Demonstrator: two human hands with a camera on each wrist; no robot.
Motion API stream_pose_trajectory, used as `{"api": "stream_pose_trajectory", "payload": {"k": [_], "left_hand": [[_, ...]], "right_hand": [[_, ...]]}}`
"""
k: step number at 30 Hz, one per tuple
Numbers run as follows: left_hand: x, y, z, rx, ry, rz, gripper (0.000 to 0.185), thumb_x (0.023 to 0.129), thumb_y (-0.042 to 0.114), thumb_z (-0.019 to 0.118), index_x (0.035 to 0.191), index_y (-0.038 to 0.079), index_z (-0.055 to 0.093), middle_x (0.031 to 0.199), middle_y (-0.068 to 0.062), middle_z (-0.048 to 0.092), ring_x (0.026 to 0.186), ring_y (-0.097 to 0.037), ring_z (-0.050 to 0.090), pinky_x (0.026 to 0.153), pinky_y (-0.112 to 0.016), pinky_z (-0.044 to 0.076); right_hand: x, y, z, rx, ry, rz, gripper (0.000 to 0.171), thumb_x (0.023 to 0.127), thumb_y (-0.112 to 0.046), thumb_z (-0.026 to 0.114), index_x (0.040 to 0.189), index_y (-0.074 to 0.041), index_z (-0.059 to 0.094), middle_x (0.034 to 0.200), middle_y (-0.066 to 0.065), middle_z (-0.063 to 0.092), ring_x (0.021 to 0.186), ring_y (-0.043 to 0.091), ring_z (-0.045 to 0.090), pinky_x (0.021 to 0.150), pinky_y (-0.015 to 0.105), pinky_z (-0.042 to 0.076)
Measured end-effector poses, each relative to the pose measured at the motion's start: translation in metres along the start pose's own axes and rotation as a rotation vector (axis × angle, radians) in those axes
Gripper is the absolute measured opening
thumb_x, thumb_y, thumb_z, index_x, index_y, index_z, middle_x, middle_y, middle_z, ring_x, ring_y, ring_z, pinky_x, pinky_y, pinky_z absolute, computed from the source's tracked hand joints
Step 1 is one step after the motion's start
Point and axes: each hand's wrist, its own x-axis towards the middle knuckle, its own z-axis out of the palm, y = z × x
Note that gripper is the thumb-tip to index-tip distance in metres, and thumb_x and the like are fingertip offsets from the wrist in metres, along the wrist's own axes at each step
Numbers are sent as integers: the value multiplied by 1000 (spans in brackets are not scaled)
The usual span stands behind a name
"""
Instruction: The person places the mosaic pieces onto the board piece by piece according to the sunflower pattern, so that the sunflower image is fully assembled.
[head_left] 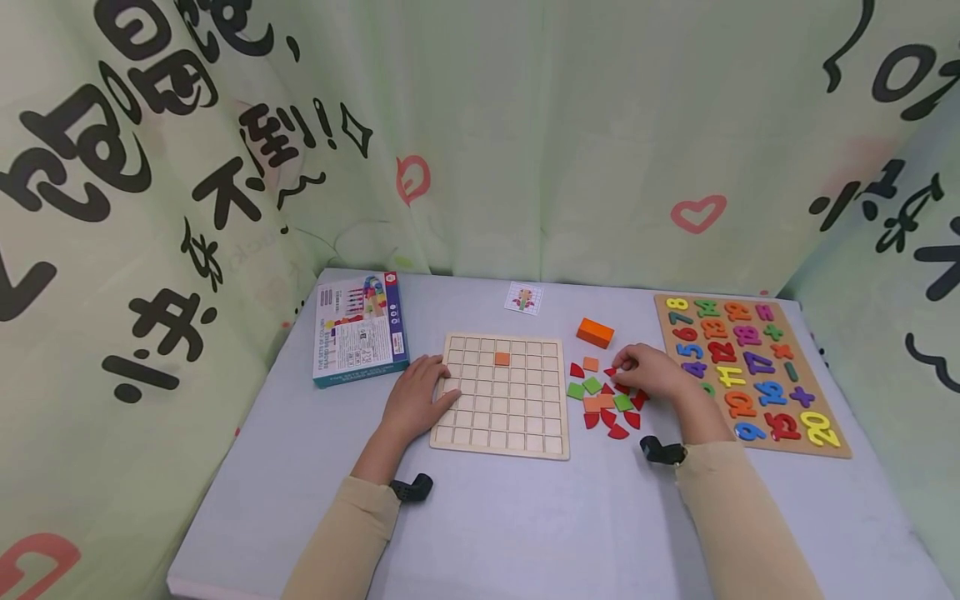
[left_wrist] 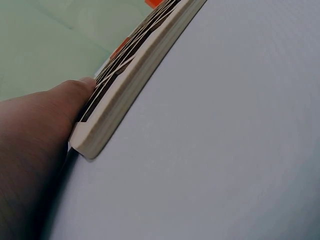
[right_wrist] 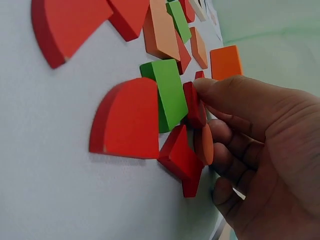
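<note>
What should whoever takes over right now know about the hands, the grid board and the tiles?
Left hand rests flat on the grid board's left edge, steadying it. Right hand is in the tile pile right of the board, fingers pinching a red tile.
Done: one orange square sits in the board's upper rows.
Left: every other cell is empty; red, green and orange tiles lie loose on the table. An orange block lies behind the pile.

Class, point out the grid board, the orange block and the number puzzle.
grid board (head_left: 517, 433), head view, bare lower cells.
orange block (head_left: 595, 332), head view, top face.
number puzzle (head_left: 840, 452), head view, near rim.
</note>
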Motion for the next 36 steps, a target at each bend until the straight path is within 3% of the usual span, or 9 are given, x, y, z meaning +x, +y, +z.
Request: {"api": "stream_pose_trajectory", "payload": {"k": [19, 25, 32, 36], "left_hand": [[-2, 4, -3, -10, 3, -10, 38, 93, 52, 60, 114, 20, 58, 154, -2, 43, 149, -25, 31, 123, -46, 28], [-1, 3, -3, -11, 8, -15, 38, 93, 52, 60, 114, 21, 58, 154, -2, 43, 149, -25, 31, 123, -46, 28], [-1, 3, -3, -6, 11, -10, 38, 93, 52, 60, 115, 21, 59, 154, -2, 43, 148, -24, 32, 123, -45, 28], [-2, 3, -3, -16, 10, -10, 39, 93, 52, 61, 115, 20, 59, 154, -2, 43, 148, -25, 32, 123, -46, 28]], "right_hand": [[-3, -10, 2, -28, 68, -40, 30, 94, -27, 67, 115, -7, 59, 102, 11, 60, 83, 22, 57, 70, 26, 55], [0, -32, 4, -45, 105, -79, 30, 93, -26, 67, 115, -8, 61, 104, 12, 59, 88, 24, 56, 66, 26, 56], [9, -65, 14, -71, 142, -168, 29, 91, -25, 68, 114, -8, 65, 105, 10, 61, 97, 25, 53, 78, 32, 55], [16, -84, 21, -68, 125, -213, 25, 92, -25, 67, 112, -9, 66, 104, 9, 61, 96, 24, 54, 77, 32, 53]]}}
